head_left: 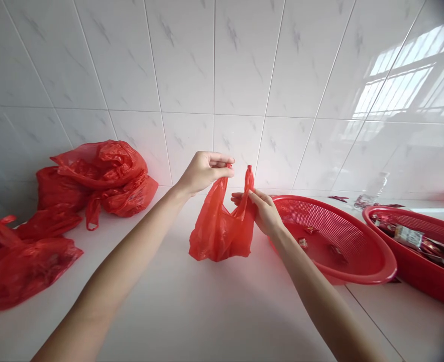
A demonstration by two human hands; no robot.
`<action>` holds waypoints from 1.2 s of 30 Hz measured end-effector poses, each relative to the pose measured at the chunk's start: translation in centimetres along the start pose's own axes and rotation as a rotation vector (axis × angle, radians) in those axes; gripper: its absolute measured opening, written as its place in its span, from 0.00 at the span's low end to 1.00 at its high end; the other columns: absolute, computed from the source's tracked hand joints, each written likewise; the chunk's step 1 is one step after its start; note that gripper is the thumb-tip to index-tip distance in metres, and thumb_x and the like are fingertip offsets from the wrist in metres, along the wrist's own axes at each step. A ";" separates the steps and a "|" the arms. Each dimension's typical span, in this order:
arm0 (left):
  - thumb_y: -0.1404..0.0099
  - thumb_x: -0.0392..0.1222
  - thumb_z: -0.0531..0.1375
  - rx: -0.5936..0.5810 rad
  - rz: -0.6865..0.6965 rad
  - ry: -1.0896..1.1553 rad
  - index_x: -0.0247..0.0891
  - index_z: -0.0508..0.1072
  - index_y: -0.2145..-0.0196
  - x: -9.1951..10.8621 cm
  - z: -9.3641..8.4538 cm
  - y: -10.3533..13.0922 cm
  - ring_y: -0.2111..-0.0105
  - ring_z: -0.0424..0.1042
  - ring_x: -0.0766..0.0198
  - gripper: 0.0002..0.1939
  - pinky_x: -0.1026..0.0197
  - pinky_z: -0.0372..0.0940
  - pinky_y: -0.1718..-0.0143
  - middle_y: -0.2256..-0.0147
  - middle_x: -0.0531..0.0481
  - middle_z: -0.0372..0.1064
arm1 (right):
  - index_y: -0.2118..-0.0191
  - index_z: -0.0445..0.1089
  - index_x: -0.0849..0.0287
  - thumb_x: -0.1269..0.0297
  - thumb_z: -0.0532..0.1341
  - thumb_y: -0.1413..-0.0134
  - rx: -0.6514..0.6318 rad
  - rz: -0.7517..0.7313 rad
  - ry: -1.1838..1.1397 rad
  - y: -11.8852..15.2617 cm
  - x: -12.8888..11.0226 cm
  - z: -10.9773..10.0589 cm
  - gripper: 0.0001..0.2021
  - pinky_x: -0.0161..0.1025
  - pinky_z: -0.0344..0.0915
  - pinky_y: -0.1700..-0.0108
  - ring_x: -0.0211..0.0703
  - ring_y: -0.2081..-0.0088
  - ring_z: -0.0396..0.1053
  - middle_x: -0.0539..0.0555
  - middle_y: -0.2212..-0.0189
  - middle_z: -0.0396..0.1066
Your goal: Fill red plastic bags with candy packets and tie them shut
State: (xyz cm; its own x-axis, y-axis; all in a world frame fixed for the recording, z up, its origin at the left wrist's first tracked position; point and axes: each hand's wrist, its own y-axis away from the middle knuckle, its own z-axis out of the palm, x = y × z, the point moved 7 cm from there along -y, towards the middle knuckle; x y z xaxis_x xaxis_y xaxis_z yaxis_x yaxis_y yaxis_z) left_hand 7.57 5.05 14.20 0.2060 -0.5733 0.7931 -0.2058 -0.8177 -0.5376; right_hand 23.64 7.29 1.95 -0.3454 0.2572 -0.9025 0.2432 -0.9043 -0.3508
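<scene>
A small red plastic bag [222, 234] hangs upright between my hands, above the white tabletop [192, 311]. My left hand [210, 170] pinches the top of its left handle between thumb and fingers. Lower down on the other handle, my right hand [261, 208] grips the plastic, with its thumb in front and fingers behind; that handle's tip sticks up above the hand. The bag's mouth sags open between the two handles. What the bag holds, if anything, cannot be seen.
Several filled red bags [105, 176] lie at the left against the tiled wall. Right of my hands stands a red mesh basket [357, 241] with a few small packets. A second red basket [418, 251] beyond it holds many packets, and a clear plastic bottle [376, 188] is behind.
</scene>
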 end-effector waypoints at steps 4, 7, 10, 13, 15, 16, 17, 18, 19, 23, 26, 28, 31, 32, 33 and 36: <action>0.48 0.35 0.70 -0.207 0.023 -0.049 0.35 0.81 0.58 1.1 -0.9 0.4 0.59 0.77 0.56 0.16 0.51 0.70 0.51 0.63 0.45 0.79 | 0.66 0.72 0.57 0.51 0.66 0.46 0.072 0.020 -0.099 -0.6 0.7 -0.2 0.13 0.37 0.68 0.68 0.39 0.72 0.71 0.52 0.69 0.76; 0.45 0.37 0.69 -0.379 0.049 -0.118 0.38 0.82 0.59 1.8 -0.5 1.0 0.59 0.78 0.55 0.14 0.51 0.71 0.52 0.61 0.46 0.80 | 0.66 0.70 0.56 0.56 0.66 0.46 0.085 -0.003 0.033 -0.6 0.0 0.5 0.10 0.32 0.57 0.75 0.31 0.81 0.57 0.45 0.80 0.67; 0.43 0.40 0.67 -0.421 0.103 -0.200 0.38 0.81 0.58 1.9 0.2 1.1 0.56 0.77 0.54 0.13 0.52 0.71 0.52 0.59 0.46 0.79 | 0.64 0.71 0.56 0.59 0.63 0.45 0.048 -0.007 0.186 -0.3 -0.7 1.6 0.07 0.32 0.50 0.77 0.31 0.81 0.51 0.43 0.84 0.59; 0.41 0.41 0.66 -0.361 0.157 -0.295 0.38 0.81 0.57 1.3 1.1 0.5 0.54 0.76 0.54 0.14 0.53 0.70 0.51 0.57 0.46 0.79 | 0.70 0.70 0.57 0.62 0.59 0.44 -0.077 -0.005 0.210 0.1 -1.1 2.7 0.07 0.33 0.47 0.77 0.32 0.80 0.49 0.44 0.83 0.54; 0.40 0.40 0.65 -0.342 0.175 -0.321 0.37 0.80 0.56 0.7 1.8 0.1 0.54 0.76 0.55 0.13 0.53 0.70 0.51 0.56 0.45 0.78 | 0.73 0.67 0.58 0.64 0.58 0.45 -0.138 0.009 0.174 0.4 -1.3 3.0 0.08 0.34 0.47 0.76 0.32 0.80 0.49 0.44 0.82 0.52; 0.39 0.40 0.64 -0.342 0.182 -0.322 0.36 0.80 0.56 0.4 2.1 -0.1 0.54 0.76 0.56 0.13 0.53 0.70 0.51 0.56 0.44 0.78 | 0.73 0.67 0.58 0.64 0.57 0.45 -0.156 0.022 0.154 0.5 -1.4 3.0 0.08 0.34 0.47 0.76 0.32 0.80 0.49 0.45 0.82 0.52; 0.38 0.39 0.63 -0.348 0.188 -0.315 0.35 0.79 0.56 0.1 2.5 -0.2 0.55 0.76 0.57 0.13 0.54 0.69 0.51 0.56 0.44 0.78 | 0.73 0.66 0.58 0.64 0.57 0.45 -0.172 0.035 0.132 0.6 -1.4 3.0 0.08 0.34 0.47 0.76 0.32 0.80 0.50 0.45 0.82 0.52; 0.37 0.39 0.62 -0.355 0.192 -0.301 0.35 0.79 0.56 -0.1 2.8 -0.3 0.56 0.76 0.58 0.13 0.54 0.69 0.51 0.57 0.44 0.78 | 0.74 0.65 0.58 0.64 0.57 0.45 -0.188 0.044 0.110 0.7 -1.5 3.0 0.08 0.34 0.47 0.76 0.32 0.80 0.49 0.45 0.82 0.52; 0.37 0.39 0.61 -0.363 0.192 -0.283 0.35 0.78 0.55 -0.3 3.1 -0.4 0.57 0.76 0.59 0.13 0.54 0.69 0.51 0.58 0.44 0.78 | 0.74 0.64 0.58 0.63 0.57 0.44 -0.209 0.049 0.092 0.8 -1.6 3.1 0.09 0.34 0.46 0.76 0.32 0.80 0.49 0.44 0.82 0.52; 0.35 0.41 0.59 -0.423 0.163 -0.184 0.35 0.77 0.54 -0.9 4.1 -0.2 0.59 0.75 0.60 0.13 0.56 0.70 0.56 0.60 0.44 0.77 | 0.74 0.64 0.59 0.55 0.62 0.42 -0.281 0.069 0.115 1.2 -1.6 3.7 0.15 0.34 0.43 0.77 0.31 0.81 0.47 0.43 0.83 0.51; 0.35 0.43 0.60 -0.450 0.136 -0.166 0.36 0.76 0.52 -1.2 4.5 0.2 0.57 0.75 0.59 0.15 0.57 0.70 0.58 0.59 0.43 0.76 | 0.72 0.68 0.59 0.50 0.64 0.42 -0.290 0.082 0.154 1.2 -1.2 4.2 0.17 0.34 0.42 0.77 0.30 0.81 0.45 0.43 0.84 0.51; 0.35 0.46 0.61 -0.408 0.126 -0.187 0.37 0.76 0.50 -1.4 4.1 0.4 0.56 0.75 0.58 0.18 0.56 0.70 0.56 0.57 0.43 0.76 | 0.71 0.69 0.60 0.49 0.63 0.42 -0.276 0.075 0.136 1.1 -1.0 4.2 0.17 0.34 0.42 0.78 0.30 0.81 0.44 0.42 0.85 0.50; 0.35 0.52 0.62 -0.261 0.094 -0.263 0.38 0.76 0.50 -1.9 2.5 0.7 0.57 0.75 0.57 0.21 0.55 0.70 0.56 0.53 0.42 0.75 | 0.69 0.70 0.59 0.47 0.63 0.42 -0.216 0.072 0.089 0.9 -0.7 3.6 0.18 0.34 0.42 0.78 0.30 0.82 0.45 0.42 0.85 0.52; 0.36 0.54 0.62 -0.231 0.069 -0.287 0.38 0.77 0.51 -2.2 2.0 1.0 0.58 0.75 0.57 0.21 0.55 0.70 0.57 0.54 0.43 0.75 | 0.68 0.71 0.59 0.47 0.63 0.42 -0.199 0.073 0.081 0.8 -0.6 3.4 0.18 0.34 0.43 0.78 0.30 0.82 0.46 0.43 0.85 0.53; 0.37 0.54 0.62 -0.222 0.039 -0.300 0.38 0.78 0.54 -2.6 1.7 1.3 0.60 0.76 0.57 0.21 0.55 0.70 0.58 0.56 0.43 0.76 | 0.67 0.72 0.59 0.46 0.63 0.42 -0.186 0.074 0.080 0.7 -0.5 3.3 0.19 0.34 0.44 0.78 0.30 0.82 0.47 0.43 0.85 0.55; 0.38 0.54 0.64 -0.240 -0.046 -0.243 0.37 0.80 0.61 -3.9 1.2 2.4 0.64 0.76 0.58 0.17 0.56 0.71 0.60 0.63 0.45 0.77 | 0.70 0.71 0.60 0.44 0.62 0.43 -0.161 0.078 0.092 0.4 -0.3 2.9 0.21 0.34 0.47 0.79 0.31 0.83 0.50 0.46 0.84 0.61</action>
State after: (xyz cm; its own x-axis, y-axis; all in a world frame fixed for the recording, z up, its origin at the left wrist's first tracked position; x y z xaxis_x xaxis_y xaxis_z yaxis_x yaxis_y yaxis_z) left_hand 7.46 5.29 9.48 0.4360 -0.5550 0.7084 -0.4038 -0.8241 -0.3972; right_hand 21.18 5.82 2.81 -0.2375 0.2256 -0.9448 0.4105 -0.8582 -0.3081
